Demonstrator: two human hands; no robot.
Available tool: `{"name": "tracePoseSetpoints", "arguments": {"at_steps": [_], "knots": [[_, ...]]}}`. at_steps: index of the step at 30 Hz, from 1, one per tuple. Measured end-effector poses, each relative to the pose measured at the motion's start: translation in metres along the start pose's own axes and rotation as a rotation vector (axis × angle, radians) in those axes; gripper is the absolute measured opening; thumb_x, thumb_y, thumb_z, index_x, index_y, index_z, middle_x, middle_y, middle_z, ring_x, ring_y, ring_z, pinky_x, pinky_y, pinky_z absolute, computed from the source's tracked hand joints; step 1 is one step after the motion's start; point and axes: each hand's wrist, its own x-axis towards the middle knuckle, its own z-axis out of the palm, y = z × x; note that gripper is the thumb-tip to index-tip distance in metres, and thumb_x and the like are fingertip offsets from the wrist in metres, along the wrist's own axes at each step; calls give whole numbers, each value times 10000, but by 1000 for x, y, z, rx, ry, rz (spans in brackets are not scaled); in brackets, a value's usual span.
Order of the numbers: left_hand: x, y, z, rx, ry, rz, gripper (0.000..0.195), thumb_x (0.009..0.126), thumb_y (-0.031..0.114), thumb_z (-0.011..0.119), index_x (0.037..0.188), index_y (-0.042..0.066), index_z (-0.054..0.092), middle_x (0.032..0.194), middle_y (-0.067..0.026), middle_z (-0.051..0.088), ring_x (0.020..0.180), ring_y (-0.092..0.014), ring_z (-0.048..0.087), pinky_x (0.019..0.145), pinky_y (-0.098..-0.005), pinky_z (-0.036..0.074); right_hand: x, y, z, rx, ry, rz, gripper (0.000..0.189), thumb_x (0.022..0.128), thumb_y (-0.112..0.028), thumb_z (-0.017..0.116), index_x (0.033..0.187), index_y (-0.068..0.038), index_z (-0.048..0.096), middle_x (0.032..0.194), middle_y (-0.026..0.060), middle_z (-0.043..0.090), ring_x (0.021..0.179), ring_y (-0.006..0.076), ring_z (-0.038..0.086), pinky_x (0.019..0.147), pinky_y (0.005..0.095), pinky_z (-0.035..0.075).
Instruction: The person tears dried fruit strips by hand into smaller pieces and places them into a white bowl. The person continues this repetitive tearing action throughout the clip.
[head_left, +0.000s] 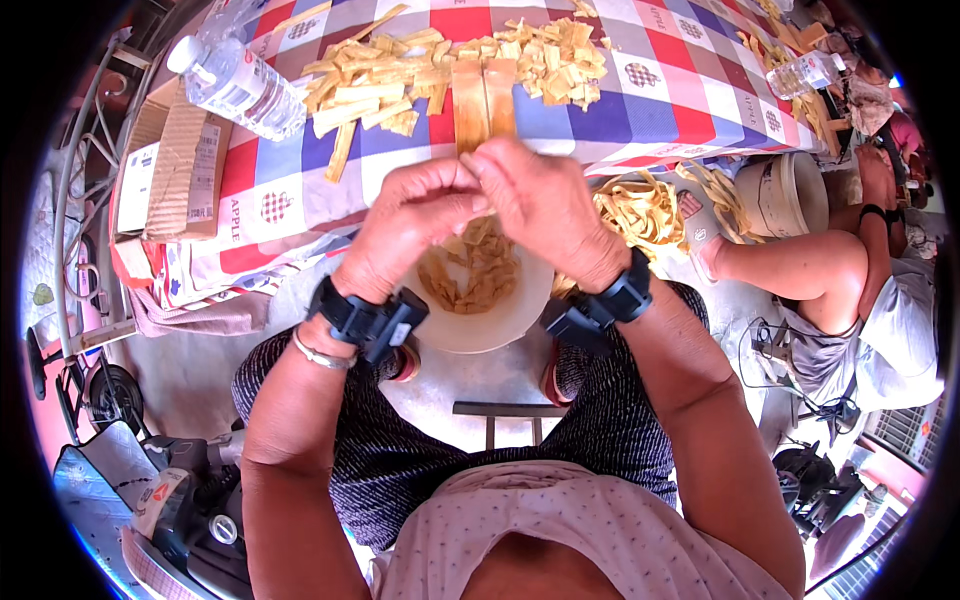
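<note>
My left hand (420, 214) and my right hand (544, 202) meet at the table's near edge, thumbs and fingers pinched together. Whatever lies between the fingertips is too small or hidden to tell. Just beyond them, two flat wooden slats (470, 105) lie side by side on the checked tablecloth (292, 169). Pale yellow strips (367, 94) are heaped to the left of the slats, and short cut pieces (559, 64) to the right. Below my hands stands a round whitish tub (476, 334) with brownish-yellow pieces (476, 277) inside, partly covered by my fingers.
A plastic water bottle (244, 86) and an open cardboard box (184, 165) stand at the left. Coiled yellow strips (645, 210) and a white bucket (787, 195) are at the right, near a seated person's bent leg (795, 274). Another bottle (806, 75) is farther right.
</note>
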Motion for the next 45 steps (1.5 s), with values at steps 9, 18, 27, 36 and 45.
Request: {"name": "tracePoseSetpoints", "arguments": {"at_steps": [9, 18, 27, 36, 45], "knots": [[-9, 17, -24, 312, 85, 223, 99, 847, 141, 661, 839, 43, 651, 689, 63, 577, 639, 0, 473, 561, -168, 352, 2, 6, -26, 730, -175, 251, 206, 904, -227, 616, 839, -35, 653, 557, -63, 469, 477, 26, 357, 409, 215, 299], [-13, -3, 4, 47, 183, 34, 192, 876, 188, 596, 962, 25, 652, 692, 55, 530, 581, -38, 416, 534, -174, 312, -8, 1, -4, 761, -321, 363, 341, 956, -111, 476, 1290, -50, 505, 700, 26, 605, 533, 43, 457, 498, 183, 413], [-2, -27, 10, 389, 558, 322, 199, 795, 66, 690, 794, 25, 496, 666, -3, 505, 599, -73, 410, 522, -234, 362, -15, -12, 9, 784, -444, 462, 504, 913, -88, 533, 1386, -71, 362, 716, 83, 636, 544, 93, 579, 505, 249, 483], [-1, -16, -7, -615, 119, 97, 113, 844, 108, 602, 937, 44, 601, 835, -9, 605, 781, -115, 548, 716, -257, 425, -9, -9, 5, 915, -127, 440, 103, 841, -28, 645, 939, -17, 618, 750, 7, 658, 615, 22, 550, 526, 173, 450], [-3, -29, -1, -289, 182, -91, 123, 780, 67, 653, 877, 41, 582, 813, -30, 614, 719, -120, 546, 663, -251, 427, -11, 13, 10, 709, -205, 293, 241, 795, 34, 550, 1029, 26, 606, 848, 77, 671, 731, 108, 631, 657, 232, 512]]}}
